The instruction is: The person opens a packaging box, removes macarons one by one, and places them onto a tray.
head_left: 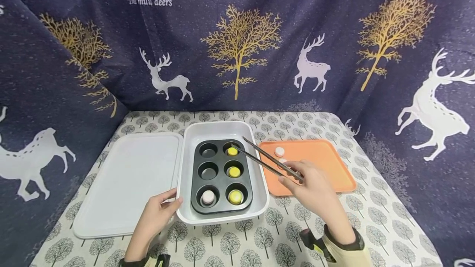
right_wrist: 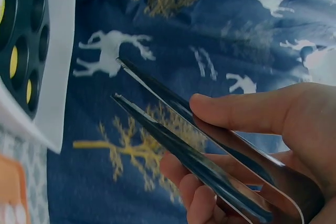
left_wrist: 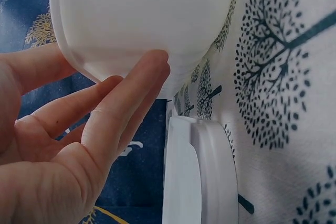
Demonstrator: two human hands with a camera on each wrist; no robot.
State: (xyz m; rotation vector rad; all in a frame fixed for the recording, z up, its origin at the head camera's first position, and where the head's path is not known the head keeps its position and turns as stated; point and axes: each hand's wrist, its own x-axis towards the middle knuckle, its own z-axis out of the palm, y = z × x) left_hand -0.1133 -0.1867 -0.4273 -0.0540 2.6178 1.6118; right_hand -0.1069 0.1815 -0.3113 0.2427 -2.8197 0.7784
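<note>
The right hand holds a pair of metal tweezers, its grip pinching them between the thumb on one arm and fingers on the other. Their tips are spread apart; from the head view one lies over the far right cup of the black muffin tin, by a yellow round piece, and the other near the right rim of the white bin (whether the lower tip touches the piece, I cannot tell). The left hand has its grip on the bin's left side, pinching the rim with fingers against the outer wall.

The six-cup tin rests inside the bin. The other two right-hand cups each hold a yellow round piece too, and the near left cup a pale pink one. Right of the bin, two pale round pieces lie on an orange tray, one partly hidden by the right hand. A white tray sits at the left on the tree-print surface, just beside the bin.
</note>
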